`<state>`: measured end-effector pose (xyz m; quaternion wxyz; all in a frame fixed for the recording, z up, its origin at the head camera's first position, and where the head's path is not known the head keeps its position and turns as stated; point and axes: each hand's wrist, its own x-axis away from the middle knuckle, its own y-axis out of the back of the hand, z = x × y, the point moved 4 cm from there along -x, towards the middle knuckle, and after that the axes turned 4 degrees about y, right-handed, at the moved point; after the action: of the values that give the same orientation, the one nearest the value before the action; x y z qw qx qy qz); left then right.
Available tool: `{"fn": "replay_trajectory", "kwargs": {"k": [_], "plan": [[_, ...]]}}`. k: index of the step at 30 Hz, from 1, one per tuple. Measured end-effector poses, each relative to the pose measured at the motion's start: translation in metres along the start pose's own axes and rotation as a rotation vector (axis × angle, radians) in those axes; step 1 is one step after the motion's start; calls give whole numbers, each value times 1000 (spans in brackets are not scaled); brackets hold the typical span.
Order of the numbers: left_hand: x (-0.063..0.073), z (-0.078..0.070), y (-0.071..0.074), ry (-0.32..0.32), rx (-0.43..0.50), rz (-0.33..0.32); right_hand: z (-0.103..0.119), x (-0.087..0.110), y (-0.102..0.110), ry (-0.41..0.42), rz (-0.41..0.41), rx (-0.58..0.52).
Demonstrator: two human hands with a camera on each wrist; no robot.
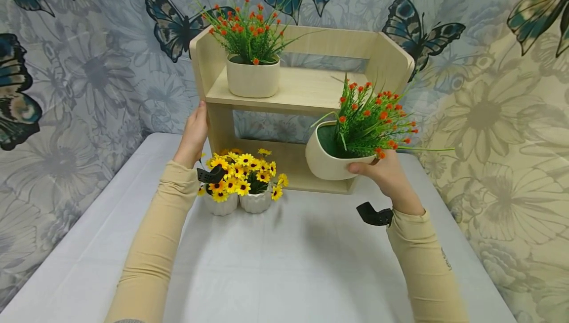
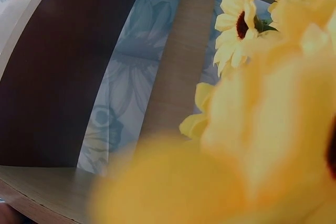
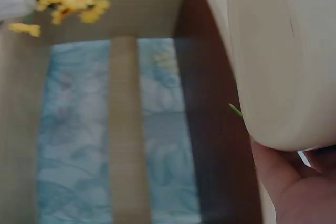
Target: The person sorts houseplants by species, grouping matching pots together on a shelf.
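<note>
My right hand (image 1: 391,180) grips the rim of a cream pot (image 1: 326,157) of artificial grass with orange-red flowers (image 1: 373,115), the thumb on its near side. The pot is tilted, in the air in front of the right part of a two-tier wooden shelf (image 1: 320,83). Its smooth wall (image 3: 294,61) and part of the holding hand fill the right of the right wrist view. My left hand (image 1: 193,133) rests against the shelf's left side panel, fingers pointing up; most fingers are hidden. A matching potted plant (image 1: 253,76) stands upright on the left of the upper tier.
Two small white pots (image 1: 255,202) with yellow flowers (image 1: 242,172) stand on the white-covered table (image 1: 284,263) before the shelf's lower left, close to my left wrist. Yellow petals (image 2: 268,108) block much of the left wrist view. Butterfly-patterned cloth (image 1: 489,115) hangs behind.
</note>
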<state>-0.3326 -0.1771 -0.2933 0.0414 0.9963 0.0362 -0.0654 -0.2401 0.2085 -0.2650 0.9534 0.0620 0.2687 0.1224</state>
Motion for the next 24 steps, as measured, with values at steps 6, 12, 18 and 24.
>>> {"fn": "replay_trajectory", "kwargs": {"k": [6, 12, 18, 24], "plan": [[1, 0, 0, 14, -5, -1, 21, -18, 8, 76, -103, -56], [2, -1, 2, 5, 0, -4, 33, -38, 14, 100, -184, -79], [2, 0, 2, -3, -7, -16, 33, -57, 15, 57, -264, -66], [1, 2, 2, 22, -35, -14, 31, -74, 10, 30, -279, -68]]}}
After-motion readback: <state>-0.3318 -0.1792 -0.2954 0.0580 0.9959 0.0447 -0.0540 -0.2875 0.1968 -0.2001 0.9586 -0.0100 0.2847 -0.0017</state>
